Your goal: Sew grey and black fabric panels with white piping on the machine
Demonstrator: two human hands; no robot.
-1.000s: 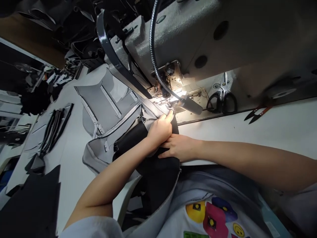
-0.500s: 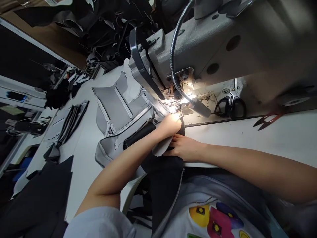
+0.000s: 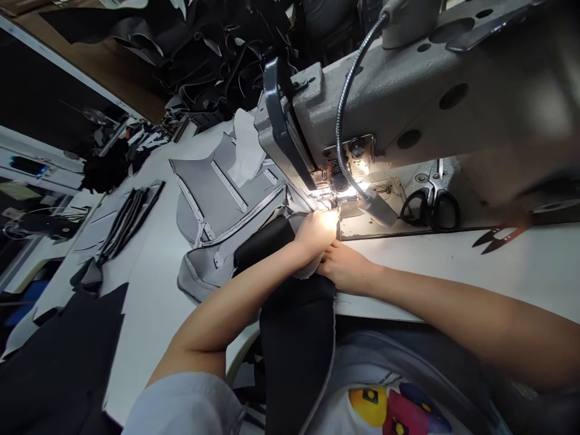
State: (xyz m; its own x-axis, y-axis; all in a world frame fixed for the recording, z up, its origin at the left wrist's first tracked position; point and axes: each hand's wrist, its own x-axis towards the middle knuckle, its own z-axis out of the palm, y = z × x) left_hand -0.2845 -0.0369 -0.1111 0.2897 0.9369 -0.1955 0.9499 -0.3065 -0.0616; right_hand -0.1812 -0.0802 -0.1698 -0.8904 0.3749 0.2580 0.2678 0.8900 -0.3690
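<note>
Under the lit presser foot of a sewing machine [image 3: 385, 90], my left hand [image 3: 318, 231] is closed on the fabric edge, its fingertips close to the needle area. My right hand [image 3: 347, 267] sits just below, its fingers bent around the same fabric and partly hidden behind my left hand. A black fabric panel [image 3: 296, 338] with a pale raw edge hangs from my hands over the table edge toward my lap. Joined to it on the left lies a grey sewn cover [image 3: 206, 266] with piped seams and white strips.
Black-handled scissors [image 3: 432, 202] lie on the machine bed, with red thread snips [image 3: 501, 235] to their right. A bendable lamp [image 3: 377, 205] hangs by the needle. Stacked dark pieces [image 3: 131, 220] and black fabric [image 3: 63, 356] lie left on the white table [image 3: 149, 290].
My right hand has come closer under my left hand, and its fingers are more curled into the fabric. Less of the grey flap shows between them. The whole view has shifted slightly.
</note>
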